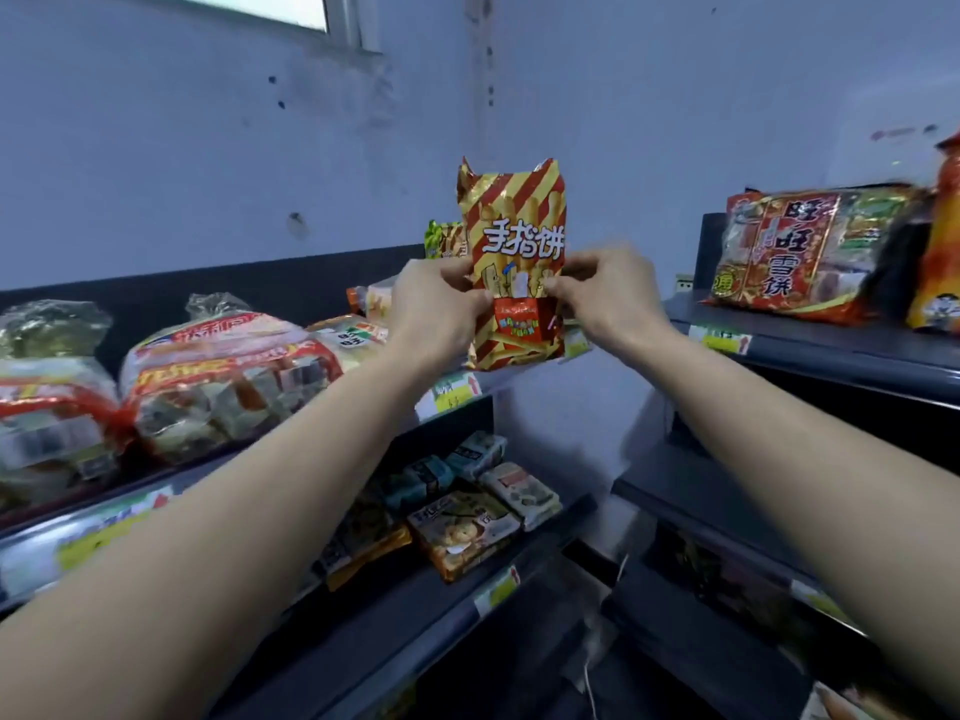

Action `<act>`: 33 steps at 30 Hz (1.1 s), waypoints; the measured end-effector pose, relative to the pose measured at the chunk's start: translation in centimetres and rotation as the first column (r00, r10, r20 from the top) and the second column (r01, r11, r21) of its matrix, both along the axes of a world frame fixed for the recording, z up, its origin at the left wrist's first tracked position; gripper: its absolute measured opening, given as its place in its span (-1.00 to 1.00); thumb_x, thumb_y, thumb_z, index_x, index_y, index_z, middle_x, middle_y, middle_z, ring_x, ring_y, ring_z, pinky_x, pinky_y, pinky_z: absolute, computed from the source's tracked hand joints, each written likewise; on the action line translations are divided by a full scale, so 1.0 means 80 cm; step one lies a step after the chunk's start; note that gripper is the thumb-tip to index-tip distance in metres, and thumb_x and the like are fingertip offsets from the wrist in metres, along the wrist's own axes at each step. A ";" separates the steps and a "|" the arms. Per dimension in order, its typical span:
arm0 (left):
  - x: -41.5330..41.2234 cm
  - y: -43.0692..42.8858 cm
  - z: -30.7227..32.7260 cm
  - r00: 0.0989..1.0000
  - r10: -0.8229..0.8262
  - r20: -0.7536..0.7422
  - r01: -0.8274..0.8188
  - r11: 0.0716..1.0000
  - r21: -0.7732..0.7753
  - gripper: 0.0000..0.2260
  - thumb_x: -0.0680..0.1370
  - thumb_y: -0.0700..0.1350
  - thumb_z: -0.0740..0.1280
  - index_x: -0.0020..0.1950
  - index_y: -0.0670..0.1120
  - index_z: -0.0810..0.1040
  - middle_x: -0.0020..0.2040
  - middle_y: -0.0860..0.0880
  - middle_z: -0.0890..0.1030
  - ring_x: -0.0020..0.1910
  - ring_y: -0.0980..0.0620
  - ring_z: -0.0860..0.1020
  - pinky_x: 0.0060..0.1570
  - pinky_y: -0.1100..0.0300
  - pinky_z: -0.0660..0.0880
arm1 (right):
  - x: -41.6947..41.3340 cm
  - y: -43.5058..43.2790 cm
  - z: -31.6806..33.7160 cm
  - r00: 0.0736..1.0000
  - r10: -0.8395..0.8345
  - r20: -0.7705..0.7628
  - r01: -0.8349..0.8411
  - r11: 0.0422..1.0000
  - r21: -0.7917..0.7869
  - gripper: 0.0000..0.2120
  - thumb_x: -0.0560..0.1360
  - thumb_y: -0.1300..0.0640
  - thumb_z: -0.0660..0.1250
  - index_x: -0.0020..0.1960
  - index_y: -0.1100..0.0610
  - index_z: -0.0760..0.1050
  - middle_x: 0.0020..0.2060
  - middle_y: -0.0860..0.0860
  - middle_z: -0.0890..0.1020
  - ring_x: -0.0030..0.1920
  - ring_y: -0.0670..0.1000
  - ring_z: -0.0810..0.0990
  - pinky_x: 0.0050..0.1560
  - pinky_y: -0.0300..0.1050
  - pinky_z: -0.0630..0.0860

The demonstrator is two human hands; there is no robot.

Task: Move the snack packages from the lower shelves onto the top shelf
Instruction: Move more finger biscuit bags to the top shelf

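Directly ahead, a red-and-gold striped snack bag (pixel 514 262) reading 手指饼 stands upright at the top shelf (pixel 452 394) front edge. The left hand (pixel 436 309) and right hand (pixel 608 298) pinch its sides. Clear bags of wrapped snacks (pixel 218 376) lie further left. A red 旺旺雪饼 package (pixel 810 257) sits on the shelf to the right.

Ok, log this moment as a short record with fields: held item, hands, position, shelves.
held item: striped snack bag, red and gold, upright
left hand: pinches the bag's left edge
right hand: pinches the bag's right edge
position: over the right end of the top shelf; contact with it unclear
top shelf contents: large clear bags lie to the left
lower shelf: small snack packages lie on it, not yet moved
right unit: red cracker bag on top
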State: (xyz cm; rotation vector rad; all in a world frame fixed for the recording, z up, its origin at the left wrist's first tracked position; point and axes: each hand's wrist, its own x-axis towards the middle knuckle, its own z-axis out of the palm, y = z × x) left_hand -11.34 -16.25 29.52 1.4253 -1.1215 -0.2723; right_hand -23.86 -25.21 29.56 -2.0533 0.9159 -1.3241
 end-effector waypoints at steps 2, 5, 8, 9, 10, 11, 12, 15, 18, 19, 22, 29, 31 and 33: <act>0.015 -0.038 0.016 1.000 0.000 -0.020 -0.001 0.999 -0.045 -0.79 0.53 -0.25 0.33 0.13 -0.13 0.61 -0.03 -0.03 0.68 -0.08 0.03 0.65 -0.09 0.11 0.62 | 0.016 -0.036 0.019 1.000 0.002 0.011 -0.002 1.000 -0.027 -0.80 0.50 0.21 0.33 0.09 0.24 0.62 -0.02 0.10 0.68 -0.01 0.07 0.63 0.11 0.06 0.56; 0.037 -0.094 0.035 0.999 -0.024 -0.041 0.020 0.996 -0.086 -0.81 0.52 -0.29 0.32 0.06 -0.10 0.64 -0.13 0.01 0.68 -0.17 0.08 0.65 -0.20 0.21 0.60 | 0.037 -0.090 0.040 0.999 0.018 0.035 -0.016 0.998 -0.059 -0.82 0.48 0.29 0.31 0.03 0.24 0.64 -0.10 0.07 0.67 -0.03 0.07 0.64 0.09 0.06 0.57; 0.050 -0.149 0.049 0.998 -0.038 -0.044 0.033 0.995 -0.096 -0.80 0.53 -0.31 0.29 0.08 -0.12 0.62 -0.15 0.00 0.67 -0.22 0.10 0.64 -0.24 0.23 0.60 | 0.050 -0.142 0.054 0.998 0.012 0.056 -0.008 0.997 -0.078 -0.80 0.48 0.31 0.29 0.02 0.23 0.64 -0.09 0.08 0.68 -0.04 0.06 0.64 0.07 0.05 0.59; 0.054 -0.166 0.053 0.998 -0.037 -0.042 0.033 0.995 -0.093 -0.79 0.54 -0.30 0.28 0.11 -0.12 0.61 -0.16 0.00 0.66 -0.24 0.09 0.63 -0.24 0.24 0.61 | 0.054 -0.158 0.057 0.998 0.011 0.058 -0.006 0.997 -0.082 -0.80 0.48 0.31 0.28 0.04 0.24 0.64 -0.07 0.09 0.69 -0.04 0.06 0.64 0.07 0.05 0.58; 0.057 -0.183 0.057 0.999 -0.031 -0.039 0.028 0.996 -0.086 -0.79 0.55 -0.30 0.27 0.13 -0.14 0.60 -0.18 0.01 0.64 -0.26 0.11 0.62 -0.25 0.25 0.60 | 0.058 -0.175 0.059 0.998 0.011 0.059 -0.006 0.996 -0.084 -0.80 0.48 0.30 0.28 0.04 0.24 0.64 -0.06 0.10 0.69 -0.03 0.07 0.64 0.08 0.05 0.58; 0.061 -0.199 0.059 0.999 -0.019 -0.034 0.017 0.997 -0.075 -0.78 0.55 -0.30 0.27 0.15 -0.14 0.59 -0.18 0.01 0.63 -0.25 0.11 0.61 -0.23 0.25 0.60 | 0.062 -0.192 0.060 0.998 0.013 0.061 -0.008 0.996 -0.083 -0.80 0.48 0.29 0.28 0.04 0.24 0.64 -0.05 0.10 0.69 -0.03 0.07 0.64 0.09 0.04 0.58; 0.065 -0.214 0.061 1.000 -0.004 -0.027 0.003 0.998 -0.063 -0.76 0.55 -0.29 0.28 0.19 -0.14 0.58 -0.18 0.01 0.62 -0.23 0.10 0.61 -0.17 0.22 0.60 | 0.067 -0.210 0.061 0.998 0.017 0.066 -0.012 0.997 -0.078 -0.80 0.48 0.29 0.29 0.04 0.24 0.64 -0.05 0.10 0.69 -0.02 0.06 0.64 0.09 0.03 0.58; 0.078 -0.256 0.066 0.999 0.044 0.001 -0.044 0.999 -0.026 -0.71 0.55 -0.27 0.29 0.25 -0.11 0.54 -0.15 0.01 0.60 -0.19 0.07 0.59 -0.08 0.16 0.59 | 0.083 -0.260 0.062 0.995 0.048 0.088 -0.044 0.998 -0.047 -0.79 0.49 0.28 0.29 0.08 0.22 0.63 -0.02 0.10 0.68 -0.02 0.05 0.64 0.10 0.01 0.58; 0.089 -0.289 0.064 0.998 0.066 0.006 -0.066 0.998 0.012 -0.70 0.54 -0.27 0.29 0.28 -0.15 0.51 -0.08 -0.02 0.62 -0.20 0.09 0.59 -0.19 0.23 0.59 | 0.101 -0.307 0.061 0.989 0.117 0.089 -0.116 0.993 -0.021 -0.78 0.50 0.29 0.29 0.09 0.20 0.63 -0.01 0.08 0.68 -0.01 0.04 0.64 0.10 0.01 0.58; 0.092 -0.299 0.062 0.997 0.075 0.008 -0.075 0.997 0.030 -0.70 0.54 -0.28 0.30 0.27 -0.16 0.51 -0.07 -0.03 0.62 -0.21 0.10 0.59 -0.24 0.27 0.59 | 0.106 -0.322 0.059 0.986 0.142 0.083 -0.142 0.990 -0.009 -0.78 0.49 0.29 0.29 0.08 0.19 0.63 -0.01 0.08 0.68 0.00 0.04 0.64 0.11 0.02 0.58; 0.103 -0.328 0.055 0.990 0.141 0.027 -0.143 0.985 0.099 -0.75 0.52 -0.29 0.32 0.19 -0.17 0.56 -0.18 0.03 0.62 -0.23 0.10 0.59 -0.22 0.26 0.59 | 0.121 -0.365 0.049 0.980 0.199 0.021 -0.200 0.980 0.025 -0.81 0.48 0.28 0.31 0.03 0.20 0.65 -0.05 0.08 0.69 -0.03 0.06 0.65 0.09 0.06 0.58; 0.126 -0.363 0.030 0.923 0.378 0.071 -0.384 0.909 0.163 -0.92 0.49 -0.26 0.38 -0.06 -0.13 0.61 -0.11 -0.06 0.66 -0.10 -0.04 0.64 -0.02 0.05 0.61 | 0.163 -0.419 0.024 0.915 0.390 -0.107 -0.377 0.918 0.118 -0.89 0.46 0.24 0.35 -0.09 0.15 0.65 -0.15 0.12 0.70 -0.10 0.10 0.67 0.05 0.11 0.59; 0.131 -0.367 0.022 0.903 0.422 0.080 -0.429 0.885 0.183 -0.87 0.48 -0.25 0.39 0.02 -0.20 0.63 -0.03 -0.09 0.66 -0.06 -0.06 0.63 0.02 0.02 0.59 | 0.171 -0.427 0.018 0.887 0.449 -0.111 -0.431 0.889 0.154 -0.89 0.47 0.27 0.35 -0.06 0.16 0.64 -0.12 0.14 0.69 -0.16 0.08 0.67 0.01 0.06 0.61; 0.134 -0.369 0.018 0.886 0.459 0.073 -0.464 0.865 0.190 -0.85 0.49 -0.24 0.38 0.04 -0.20 0.63 -0.02 -0.09 0.66 -0.05 -0.07 0.63 0.03 0.01 0.59 | 0.177 -0.434 0.015 0.855 0.511 -0.092 -0.488 0.851 0.196 -0.91 0.47 0.32 0.34 -0.08 0.20 0.61 -0.10 0.18 0.67 -0.26 0.05 0.61 -0.05 0.01 0.64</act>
